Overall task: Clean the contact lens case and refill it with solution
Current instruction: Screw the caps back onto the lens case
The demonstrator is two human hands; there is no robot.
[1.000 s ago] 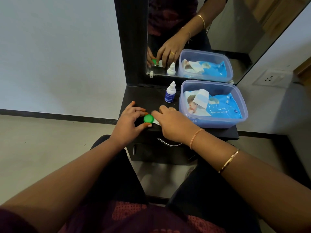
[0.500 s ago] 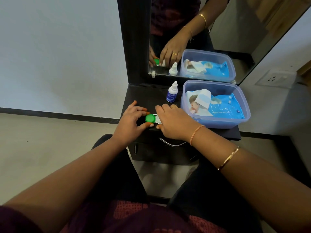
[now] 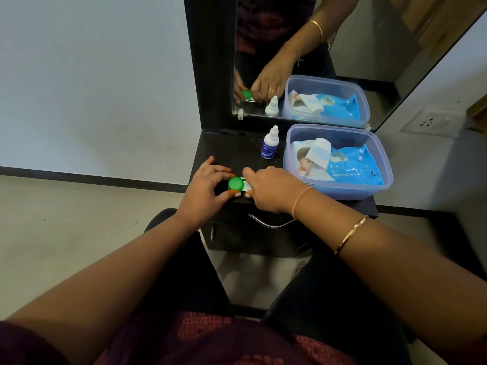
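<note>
The left hand pinches the green cap between curled fingers, the right hand gripping the contact lens case beside them.

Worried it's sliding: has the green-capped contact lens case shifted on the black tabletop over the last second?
No. The green-capped contact lens case keeps its spot, nearer and left of the white-and-blue plastic dropper bottle, as before.
</note>
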